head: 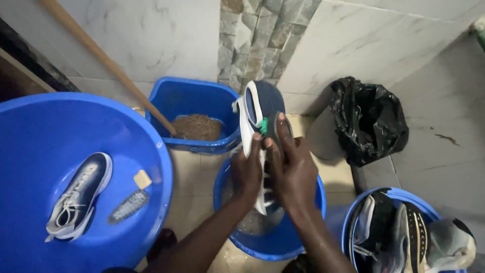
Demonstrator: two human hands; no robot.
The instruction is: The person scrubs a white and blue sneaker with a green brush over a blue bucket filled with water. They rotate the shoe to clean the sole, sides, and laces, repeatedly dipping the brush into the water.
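My left hand (246, 174) grips a navy and white sneaker (255, 108) upright, sole facing me, over a small blue bucket (308, 237) of soapy water. With my right hand (293, 169) I press a scrubbing brush with green bristles (270, 126) against the shoe's side. A matching sneaker (81, 194) lies in a large blue basin (30, 136) at the left, beside a small bar of soap (142, 179) and a dark insole (128, 206).
A blue square tub (194, 96) with a mop head and wooden handle (101, 58) stands against the tiled wall. A black plastic bag (369, 121) sits at the right. Another blue bucket (404, 194) at the lower right holds several shoes.
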